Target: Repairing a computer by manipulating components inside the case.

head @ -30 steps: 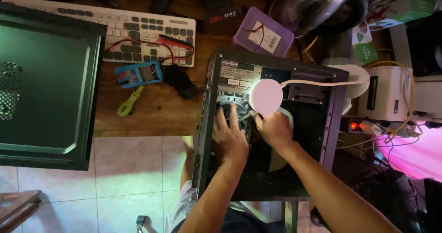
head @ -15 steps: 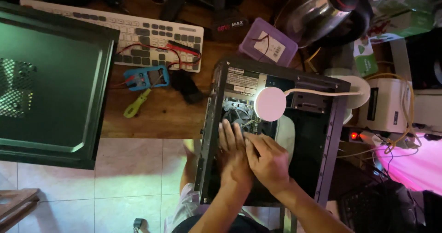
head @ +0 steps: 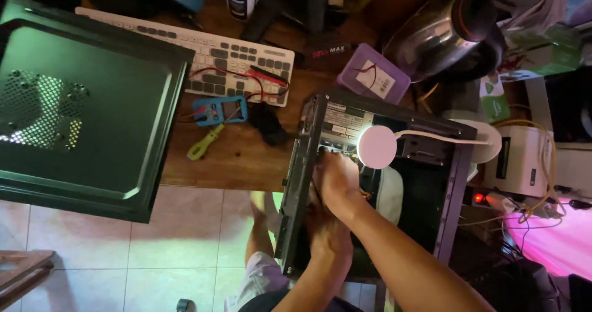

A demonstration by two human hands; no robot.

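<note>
Both my hands are down inside the open computer case [head: 308, 182], which stands at the front edge of the wooden desk [head: 234, 161] with its side off.

Right hand [head: 336, 179]: back of the hand up, reaching toward the upper left corner of the case interior, just below the power supply [head: 345, 119]. Fingers curled forward and hidden behind the hand; cannot tell whether they grip anything.

Left hand [head: 327, 238]: lower in the case, partly under my right forearm, in shadow. Fingers not readable; cannot tell if they hold anything.

Lamp head [head: 377, 147]: round, white, lit, hanging just beside my right hand on a white arm that runs off to the right.

On the desk left of the case: small black object [head: 268, 124], blue multimeter [head: 220, 110] with red leads lying across the white keyboard [head: 203, 56], yellow-green screwdriver [head: 203, 143] near the desk edge.

Far left: removed black side panel [head: 86, 102], inner face up, overhanging the tiled floor [head: 197, 238].

Behind the case: purple box [head: 373, 74], shiny metal kettle [head: 444, 31]
</note>
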